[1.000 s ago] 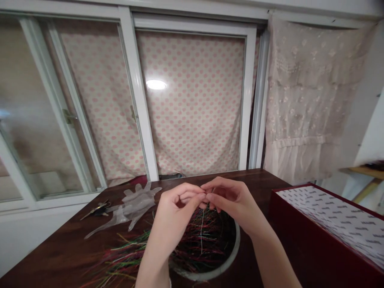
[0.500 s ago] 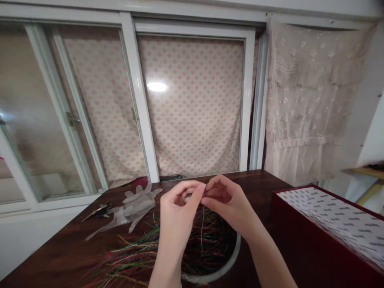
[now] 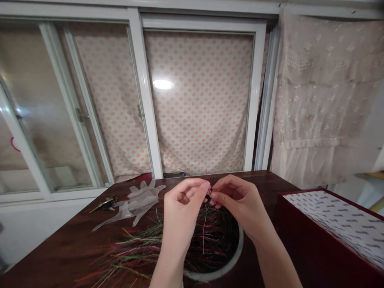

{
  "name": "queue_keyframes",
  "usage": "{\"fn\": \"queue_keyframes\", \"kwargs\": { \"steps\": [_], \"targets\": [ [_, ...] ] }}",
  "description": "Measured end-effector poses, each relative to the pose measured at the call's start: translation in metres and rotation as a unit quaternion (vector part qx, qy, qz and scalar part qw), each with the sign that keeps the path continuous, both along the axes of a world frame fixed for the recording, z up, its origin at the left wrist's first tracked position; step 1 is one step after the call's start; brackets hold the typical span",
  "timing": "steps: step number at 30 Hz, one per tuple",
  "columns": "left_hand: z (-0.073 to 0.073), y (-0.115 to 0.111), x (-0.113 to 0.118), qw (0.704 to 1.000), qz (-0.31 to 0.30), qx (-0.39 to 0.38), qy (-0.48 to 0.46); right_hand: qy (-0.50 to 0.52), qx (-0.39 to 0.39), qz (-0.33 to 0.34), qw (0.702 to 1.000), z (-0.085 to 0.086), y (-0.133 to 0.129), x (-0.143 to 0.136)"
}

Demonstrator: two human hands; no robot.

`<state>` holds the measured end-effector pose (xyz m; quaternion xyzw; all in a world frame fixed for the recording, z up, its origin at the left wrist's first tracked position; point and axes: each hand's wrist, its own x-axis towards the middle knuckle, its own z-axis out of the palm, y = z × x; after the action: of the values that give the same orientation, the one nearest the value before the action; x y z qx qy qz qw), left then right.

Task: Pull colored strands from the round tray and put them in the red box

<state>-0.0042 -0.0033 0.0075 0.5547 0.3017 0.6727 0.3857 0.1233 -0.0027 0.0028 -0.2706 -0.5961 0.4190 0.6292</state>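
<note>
In the head view, the fingers of the left hand are pinched together on a thin pale strand, and the fingers of the right hand are curled close just beside them, but what they grip I cannot tell. The strand hangs down over a round container with many coloured strands, on the dark table.

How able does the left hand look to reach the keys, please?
Probably yes: the left hand seems to pinch a pale strand, but only a translucent glove lies towards the keys.
</note>
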Motion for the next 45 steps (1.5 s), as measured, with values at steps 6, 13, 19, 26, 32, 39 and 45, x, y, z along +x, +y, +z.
{"fn": "queue_keyframes", "kwargs": {
  "steps": [6,13,19,26,32,39,45],
  "targets": [
    [-0.001,0.001,-0.001,1.0,0.005,0.015,0.005,-0.047,0.02,-0.054,0.997,0.0,-0.002,0.001],
    [0.0,0.003,-0.007,0.999,0.017,0.014,0.035,-0.122,0.073,-0.163,0.976,-0.002,-0.002,0.002],
    [0.001,0.002,-0.011,0.995,0.033,0.022,0.088,-0.141,0.095,-0.203,0.964,-0.004,-0.001,0.007],
    [0.001,0.002,-0.009,0.994,-0.003,0.025,0.103,-0.143,0.053,-0.163,0.975,-0.002,0.0,0.005],
    [0.002,0.002,-0.003,0.993,-0.001,0.024,0.112,-0.148,-0.007,-0.101,0.984,-0.004,0.001,0.0],
    [-0.002,0.006,-0.003,0.988,0.054,0.03,0.138,-0.139,-0.034,-0.086,0.986,-0.005,0.002,0.0],
    [-0.002,0.008,-0.001,0.983,0.08,0.035,0.16,-0.146,-0.06,-0.075,0.985,-0.005,0.001,-0.001]
  ]
}}
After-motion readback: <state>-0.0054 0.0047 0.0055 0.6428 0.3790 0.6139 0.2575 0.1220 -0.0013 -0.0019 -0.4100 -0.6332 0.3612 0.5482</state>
